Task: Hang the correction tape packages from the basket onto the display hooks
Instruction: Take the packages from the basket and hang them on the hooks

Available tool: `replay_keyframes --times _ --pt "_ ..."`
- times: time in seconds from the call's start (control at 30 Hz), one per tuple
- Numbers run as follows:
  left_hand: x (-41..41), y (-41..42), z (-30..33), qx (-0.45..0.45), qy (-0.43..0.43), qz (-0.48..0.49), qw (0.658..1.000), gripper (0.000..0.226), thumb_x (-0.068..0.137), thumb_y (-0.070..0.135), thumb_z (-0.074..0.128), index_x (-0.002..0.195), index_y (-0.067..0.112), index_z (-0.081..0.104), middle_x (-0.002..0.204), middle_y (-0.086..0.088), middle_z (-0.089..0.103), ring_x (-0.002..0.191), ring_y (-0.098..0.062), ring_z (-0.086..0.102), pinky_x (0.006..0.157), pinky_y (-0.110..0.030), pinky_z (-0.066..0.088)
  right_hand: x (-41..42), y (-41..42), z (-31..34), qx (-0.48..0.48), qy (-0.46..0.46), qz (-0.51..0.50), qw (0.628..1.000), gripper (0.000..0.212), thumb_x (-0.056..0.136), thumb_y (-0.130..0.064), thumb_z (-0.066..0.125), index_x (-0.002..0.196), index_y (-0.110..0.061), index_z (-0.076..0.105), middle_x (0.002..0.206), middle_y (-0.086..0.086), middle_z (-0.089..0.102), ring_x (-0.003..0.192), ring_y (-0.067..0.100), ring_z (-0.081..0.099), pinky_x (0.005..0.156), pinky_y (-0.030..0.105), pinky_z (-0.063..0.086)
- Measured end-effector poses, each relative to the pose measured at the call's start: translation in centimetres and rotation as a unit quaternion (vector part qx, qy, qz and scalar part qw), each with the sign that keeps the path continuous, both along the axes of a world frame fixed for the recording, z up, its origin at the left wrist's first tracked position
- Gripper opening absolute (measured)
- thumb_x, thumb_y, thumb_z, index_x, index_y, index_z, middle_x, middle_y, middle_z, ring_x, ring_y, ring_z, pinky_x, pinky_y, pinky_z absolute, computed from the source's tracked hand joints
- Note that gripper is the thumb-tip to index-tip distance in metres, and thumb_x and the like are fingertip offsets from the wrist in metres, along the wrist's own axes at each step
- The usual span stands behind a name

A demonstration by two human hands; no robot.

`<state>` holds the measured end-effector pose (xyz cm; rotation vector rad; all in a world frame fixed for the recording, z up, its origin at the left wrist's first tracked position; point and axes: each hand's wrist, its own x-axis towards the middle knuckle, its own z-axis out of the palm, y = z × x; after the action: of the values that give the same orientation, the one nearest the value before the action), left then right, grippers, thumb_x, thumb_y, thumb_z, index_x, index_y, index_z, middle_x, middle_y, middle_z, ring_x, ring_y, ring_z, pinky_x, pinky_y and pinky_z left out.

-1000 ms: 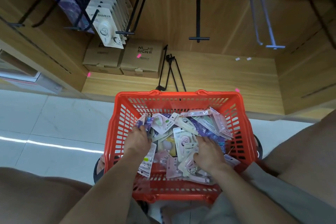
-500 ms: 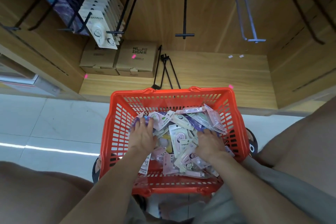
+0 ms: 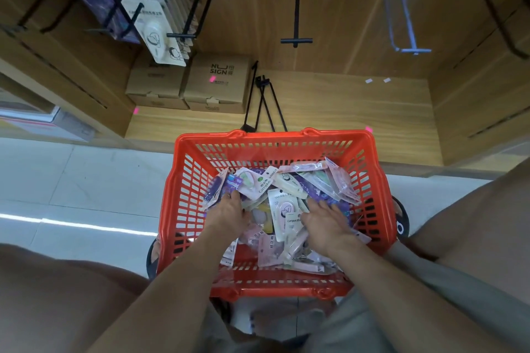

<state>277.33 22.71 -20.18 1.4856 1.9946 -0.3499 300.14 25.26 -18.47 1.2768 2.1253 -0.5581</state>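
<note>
Both hands' grip flatter than before: left hand (image 3: 229, 213) and right hand (image 3: 325, 221) spread, released, on packages (image 3: 282, 203).

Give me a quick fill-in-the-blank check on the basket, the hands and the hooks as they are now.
1. Both hands, left and right, are inside the ____ basket.
2. The packages in the basket lie in a loose ____, not in rows.
3. The cream packs already hanging are at the upper ____ of the view.
4. The black hook at the middle carries ____ packages.

Missing words: red; pile; left; no
</note>
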Motion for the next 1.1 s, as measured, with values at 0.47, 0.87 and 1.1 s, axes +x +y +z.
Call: replay_keyframes --times 0.47,0.87,1.1 --pt "-0.3 -2.4 -0.3 -0.049 0.087 -0.178 0.979 0.070 0.105 0.022 0.055 0.161 0.019 0.014 0.152 -0.013 0.044 0.128 -0.031 0.060 0.098 -0.044 0.057 -1.1 0.5 -0.2 -0.068 0.004 0.062 0.996 0.050 0.093 -0.021 0.070 0.141 -0.031 0.058 0.138 0.002 0.055 0.130 0.024 0.055 0.120 0.046 0.025" --pt "-0.2 -1.3 0.2 -0.014 0.130 -0.228 0.965 0.047 0.102 0.012 0.059 0.146 0.021 0.044 0.154 -0.013 0.037 0.136 -0.029 0.046 0.103 -0.041 0.052 -1.2 2.8 0.1 -0.086 0.159 -0.163 0.970 0.046 0.091 -0.018 0.073 0.135 -0.018 0.059 0.136 0.005 0.052 0.121 0.029 0.057 0.092 0.033 0.047" --pt "-1.1 -1.0 0.4 -0.006 0.069 -0.255 0.964 0.030 0.109 0.022 0.047 0.139 0.019 0.045 0.125 -0.009 0.068 0.112 -0.027 0.067 0.087 -0.038 0.052 -2.4 2.1 -0.1 -0.089 0.133 -0.113 0.981 0.019 0.092 -0.021 0.073 0.107 -0.019 0.062 0.115 0.007 0.064 0.098 0.027 0.061 0.076 0.034 0.049"
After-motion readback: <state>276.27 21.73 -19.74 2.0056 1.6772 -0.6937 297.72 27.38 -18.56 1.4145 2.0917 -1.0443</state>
